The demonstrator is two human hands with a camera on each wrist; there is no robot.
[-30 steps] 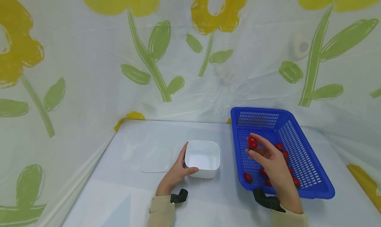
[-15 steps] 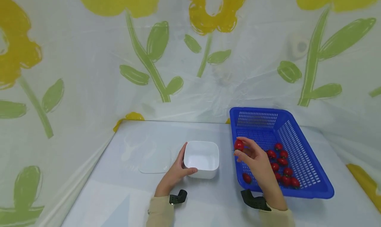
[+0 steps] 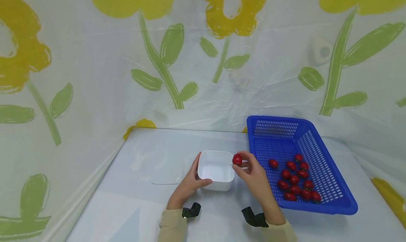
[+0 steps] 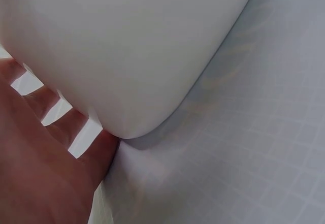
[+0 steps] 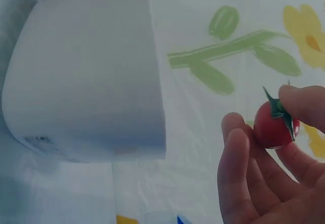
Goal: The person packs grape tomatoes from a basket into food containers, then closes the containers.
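Observation:
My left hand point(image 3: 189, 182) holds a square white plastic container point(image 3: 217, 186) by its left side, thumb at the near rim and fingers along the far left wall. In the left wrist view the fingers point(image 4: 76, 127) lie against the container's smooth wall. My right hand point(image 3: 257, 180) pinches a red cherry tomato point(image 3: 237, 159) between thumb and fingers, beside the container's right rim. The right wrist view shows the tomato's green calyx point(image 5: 277, 108) under the thumb, and the container a little way off. Its inside, seen from the head, shows only white.
A blue perforated basket point(image 3: 333, 164) stands at the right, with several cherry tomatoes point(image 3: 294, 180) spread over its front and right part. A thin clear lid point(image 3: 166, 171) lies flat left of the container. Behind the table point(image 3: 136, 199) hangs a flower-print curtain point(image 3: 104, 58).
My right hand has carried the cherry tomato left, out from over the blue basket to the container's right rim. The left hand keeps its grip on the container.

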